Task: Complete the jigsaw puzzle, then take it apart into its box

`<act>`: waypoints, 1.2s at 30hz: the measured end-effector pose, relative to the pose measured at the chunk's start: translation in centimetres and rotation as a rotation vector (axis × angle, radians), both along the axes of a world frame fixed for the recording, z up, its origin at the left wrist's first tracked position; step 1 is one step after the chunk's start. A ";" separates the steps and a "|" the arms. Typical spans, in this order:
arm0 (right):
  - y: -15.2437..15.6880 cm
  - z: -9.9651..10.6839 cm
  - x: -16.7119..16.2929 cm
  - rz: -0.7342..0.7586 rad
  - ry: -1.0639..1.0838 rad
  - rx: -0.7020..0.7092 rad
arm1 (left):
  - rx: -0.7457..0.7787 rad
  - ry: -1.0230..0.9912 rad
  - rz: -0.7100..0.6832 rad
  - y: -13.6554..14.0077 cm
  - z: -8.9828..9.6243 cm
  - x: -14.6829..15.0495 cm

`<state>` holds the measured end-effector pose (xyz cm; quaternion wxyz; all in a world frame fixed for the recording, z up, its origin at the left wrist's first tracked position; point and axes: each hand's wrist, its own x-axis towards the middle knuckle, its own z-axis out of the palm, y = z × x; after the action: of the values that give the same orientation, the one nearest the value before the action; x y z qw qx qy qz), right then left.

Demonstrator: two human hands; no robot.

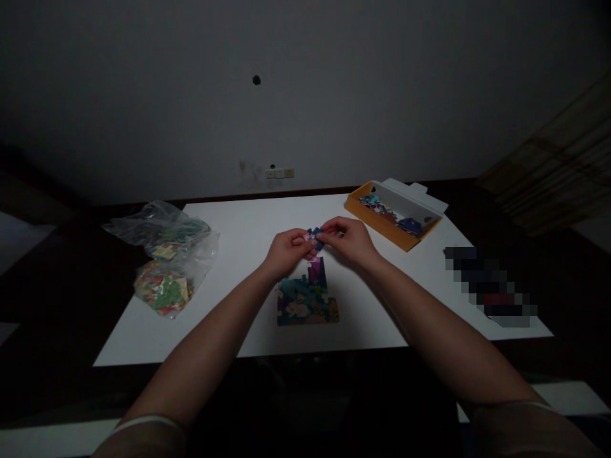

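Observation:
Between my two hands, just above the middle of the white table, are blue and pink jigsaw puzzle pieces (315, 235). My left hand (289, 253) pinches them from the left, fingers partly hiding them. From the right, the thumb and fingers of my right hand (351, 240) close on the blue part. I cannot tell whether it is two pieces joined or apart. Below my hands lies a partly joined puzzle (305, 305) with a white rabbit, teal plants and a purple piece standing up from its upper right.
An orange box (382, 222) with its lid up holds more puzzle pieces at the back right. Clear plastic bags (167, 286) of colourful pieces lie at the left. A blurred-out dark object (487, 286) sits at the right edge of the white table (229, 222). A wall stands behind.

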<state>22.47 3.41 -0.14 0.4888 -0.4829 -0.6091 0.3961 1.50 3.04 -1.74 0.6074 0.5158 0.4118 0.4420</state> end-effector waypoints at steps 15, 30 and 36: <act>-2.8 0.7 0.4 0.557 -0.733 0.162 | 0.042 0.080 0.242 1.5 -0.8 -0.9; -3.6 1.1 0.4 0.631 -0.748 0.122 | 0.113 0.175 0.216 1.5 -1.0 -1.2; -3.7 1.2 0.5 0.629 -0.749 0.105 | 0.117 0.209 0.207 1.7 -1.4 -1.5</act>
<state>22.95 -0.32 1.07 0.1167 -0.3595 -0.8783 0.2926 -0.01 4.76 -3.15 0.4814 0.5483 0.4973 0.4693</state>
